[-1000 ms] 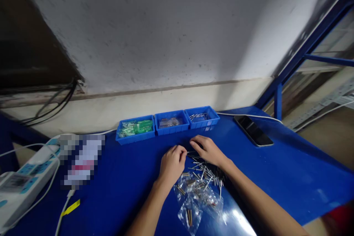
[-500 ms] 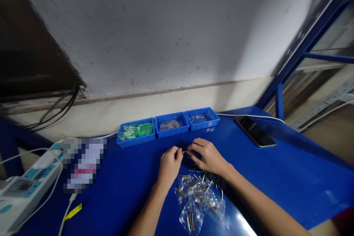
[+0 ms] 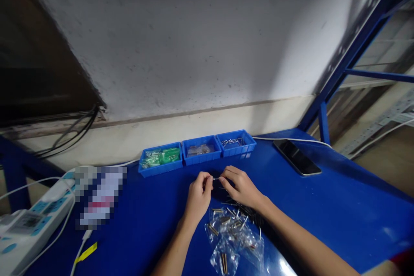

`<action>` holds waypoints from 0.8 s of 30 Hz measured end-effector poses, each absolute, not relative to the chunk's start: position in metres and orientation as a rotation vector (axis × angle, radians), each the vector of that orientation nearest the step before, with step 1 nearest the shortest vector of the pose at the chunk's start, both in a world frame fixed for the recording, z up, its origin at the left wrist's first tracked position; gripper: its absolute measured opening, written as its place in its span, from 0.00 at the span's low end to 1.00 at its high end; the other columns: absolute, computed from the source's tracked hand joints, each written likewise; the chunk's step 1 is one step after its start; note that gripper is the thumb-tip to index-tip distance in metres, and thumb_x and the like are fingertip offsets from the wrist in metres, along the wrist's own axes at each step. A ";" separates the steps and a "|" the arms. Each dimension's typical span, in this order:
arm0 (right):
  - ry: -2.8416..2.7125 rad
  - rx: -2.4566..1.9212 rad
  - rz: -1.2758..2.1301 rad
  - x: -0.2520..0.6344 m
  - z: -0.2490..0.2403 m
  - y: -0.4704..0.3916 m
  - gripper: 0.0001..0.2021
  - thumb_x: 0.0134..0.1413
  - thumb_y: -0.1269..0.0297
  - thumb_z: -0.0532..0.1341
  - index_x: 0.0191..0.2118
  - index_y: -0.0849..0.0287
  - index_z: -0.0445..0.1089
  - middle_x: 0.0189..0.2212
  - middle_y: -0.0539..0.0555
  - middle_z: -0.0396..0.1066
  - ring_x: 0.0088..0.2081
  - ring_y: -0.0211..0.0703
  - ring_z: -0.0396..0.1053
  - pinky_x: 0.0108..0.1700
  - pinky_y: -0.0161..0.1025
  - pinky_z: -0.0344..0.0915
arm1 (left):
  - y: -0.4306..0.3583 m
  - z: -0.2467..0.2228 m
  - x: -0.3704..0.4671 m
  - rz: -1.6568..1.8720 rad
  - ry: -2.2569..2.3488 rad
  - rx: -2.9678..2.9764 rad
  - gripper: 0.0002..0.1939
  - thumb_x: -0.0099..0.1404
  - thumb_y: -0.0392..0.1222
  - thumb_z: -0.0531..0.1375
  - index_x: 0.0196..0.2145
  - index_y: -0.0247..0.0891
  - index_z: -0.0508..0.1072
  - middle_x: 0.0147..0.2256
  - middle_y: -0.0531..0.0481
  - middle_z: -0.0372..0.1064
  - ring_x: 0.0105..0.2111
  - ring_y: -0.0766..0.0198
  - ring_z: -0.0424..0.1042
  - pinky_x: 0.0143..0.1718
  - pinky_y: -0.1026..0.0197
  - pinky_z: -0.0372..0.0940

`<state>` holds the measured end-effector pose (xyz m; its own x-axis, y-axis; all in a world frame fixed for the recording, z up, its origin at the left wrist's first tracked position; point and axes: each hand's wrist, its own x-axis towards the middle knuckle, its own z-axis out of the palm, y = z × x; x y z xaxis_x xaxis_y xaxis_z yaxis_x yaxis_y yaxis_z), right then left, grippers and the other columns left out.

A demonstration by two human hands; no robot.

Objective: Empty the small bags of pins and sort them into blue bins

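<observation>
Between my hands runs a thin metal rod (image 3: 216, 178), small and silvery. My left hand (image 3: 199, 190) pinches its left end between thumb and finger. From the other side my right hand (image 3: 239, 184) closes its fingertips on the right end. Under and behind my right hand lies a pile of thin dark rods (image 3: 249, 212), partly covered by the hand and forearm. Nearer to me are several clear plastic bags (image 3: 234, 235) with short brass-coloured and silvery pins in them. The exact kind of the held rod is too small to make out.
Three blue bins stand along the wall: one with green and clear packets (image 3: 144, 172), one with clear bags (image 3: 202, 159), one with metal rods (image 3: 239, 151). A phone (image 3: 296, 157) lies at right. A white power strip (image 3: 48, 211) and cables are at left on the blue table (image 3: 145, 220).
The view has shifted slightly, so the scene sits a little lower. Both hands keep their pinch on the thin rod, almost in place.
</observation>
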<state>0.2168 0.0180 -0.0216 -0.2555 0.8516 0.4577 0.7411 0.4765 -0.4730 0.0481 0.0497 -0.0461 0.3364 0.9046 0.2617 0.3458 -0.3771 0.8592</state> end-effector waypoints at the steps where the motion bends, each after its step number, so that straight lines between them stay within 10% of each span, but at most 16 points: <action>1: -2.048 -1.312 0.198 0.216 -0.022 0.018 0.08 0.61 0.65 0.52 0.34 0.59 0.65 0.29 0.53 0.66 0.32 0.41 0.64 0.35 0.37 0.60 | 0.050 -0.047 0.048 0.994 1.105 1.881 0.13 0.67 0.48 0.48 0.32 0.37 0.65 0.22 0.54 0.65 0.23 0.67 0.67 0.27 0.67 0.58; 8: -2.134 -1.271 0.114 0.215 -0.020 0.017 0.07 0.61 0.66 0.52 0.36 0.59 0.66 0.30 0.54 0.67 0.32 0.41 0.63 0.35 0.37 0.59 | 0.049 -0.046 0.048 0.975 1.171 1.856 0.19 0.67 0.49 0.46 0.23 0.38 0.61 0.19 0.54 0.63 0.20 0.68 0.65 0.26 0.67 0.56; 24: -2.034 -1.334 0.211 0.217 -0.022 0.020 0.14 0.63 0.64 0.49 0.26 0.58 0.62 0.24 0.51 0.62 0.30 0.39 0.61 0.34 0.37 0.58 | 0.049 -0.045 0.048 1.060 1.077 1.858 0.12 0.65 0.47 0.52 0.40 0.38 0.68 0.23 0.55 0.65 0.24 0.67 0.66 0.27 0.67 0.58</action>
